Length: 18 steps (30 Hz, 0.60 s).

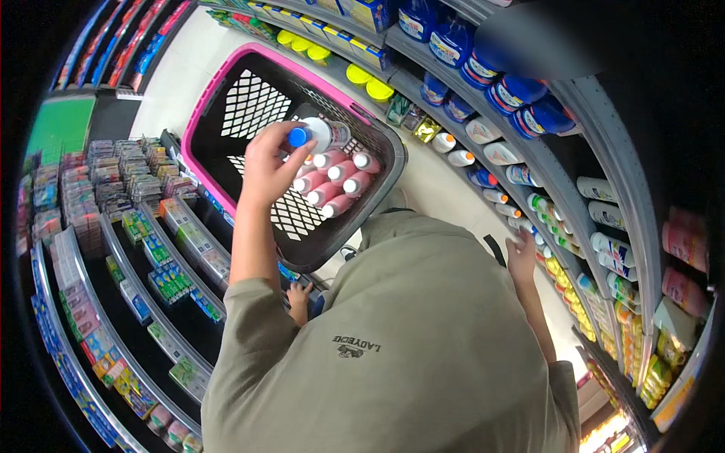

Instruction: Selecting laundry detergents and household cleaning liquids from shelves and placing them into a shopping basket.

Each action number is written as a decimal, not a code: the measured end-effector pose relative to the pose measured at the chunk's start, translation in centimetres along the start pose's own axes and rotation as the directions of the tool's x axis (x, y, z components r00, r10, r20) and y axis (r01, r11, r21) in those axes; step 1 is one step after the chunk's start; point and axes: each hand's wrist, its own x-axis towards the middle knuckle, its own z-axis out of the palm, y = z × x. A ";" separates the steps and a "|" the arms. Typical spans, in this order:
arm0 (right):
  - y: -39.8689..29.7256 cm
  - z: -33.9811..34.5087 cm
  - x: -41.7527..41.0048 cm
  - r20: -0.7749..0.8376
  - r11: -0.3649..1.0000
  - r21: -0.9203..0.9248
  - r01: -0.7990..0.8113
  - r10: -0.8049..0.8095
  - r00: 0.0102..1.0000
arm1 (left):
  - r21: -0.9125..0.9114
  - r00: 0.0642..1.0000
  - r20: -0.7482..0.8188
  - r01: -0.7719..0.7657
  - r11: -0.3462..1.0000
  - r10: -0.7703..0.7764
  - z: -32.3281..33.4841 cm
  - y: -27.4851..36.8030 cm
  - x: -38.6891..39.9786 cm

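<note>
My left hand (274,161) grips a white bottle by its blue cap (299,136), over the inside of a black plastic shopping basket with a pink rim (195,107). Several pink bottles with white caps (341,171) stand together in the basket, below and beside that bottle. A container with a label (340,135) is partly hidden behind the held bottle. My right hand (521,255) is off to the right, beside the lower shelf of bottles; its fingers are bent near something small and white, and whether it holds anything cannot be told.
Store shelves flank me. On the right stand blue bottles (447,45), white bottles with orange caps (461,158) and yellow tubs (379,89). The left shelf holds boxed goods (170,282) and hanging packs (133,164). Another person's hand (298,294) shows near my left arm.
</note>
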 end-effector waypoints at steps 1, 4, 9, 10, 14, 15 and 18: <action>-2.3 0.1 0.9 0.049 0.995 0.095 0.016 -0.021 0.999 | -0.003 0.997 -0.025 -0.078 0.997 0.078 -1.3 2.1 0.2; -9.5 -0.6 2.3 0.202 0.925 0.373 0.078 -0.163 0.966 | -0.031 0.970 -0.029 -0.241 0.970 0.240 -2.9 7.8 1.0; -20.0 -5.5 0.4 0.323 0.803 0.384 0.455 -0.579 0.749 | -0.163 0.890 0.121 -0.419 0.893 0.440 1.5 16.5 1.7; -21.1 -6.7 -0.3 0.313 0.765 0.306 0.567 -0.643 0.699 | -0.229 0.880 0.153 -0.412 0.882 0.451 3.2 18.2 1.6; -19.9 -10.0 -2.2 0.061 0.680 0.068 0.731 -0.734 0.677 | -0.377 0.706 0.341 -0.502 0.778 0.621 10.4 25.6 1.7; -18.5 -10.7 -2.4 0.018 0.712 0.073 0.698 -0.701 0.713 | -0.439 0.665 0.369 -0.491 0.752 0.649 12.6 27.1 1.5; -13.8 -14.5 -3.5 -0.083 0.785 -0.060 0.617 -0.620 0.781 | -0.574 0.579 0.320 -0.512 0.639 0.750 18.6 31.0 0.3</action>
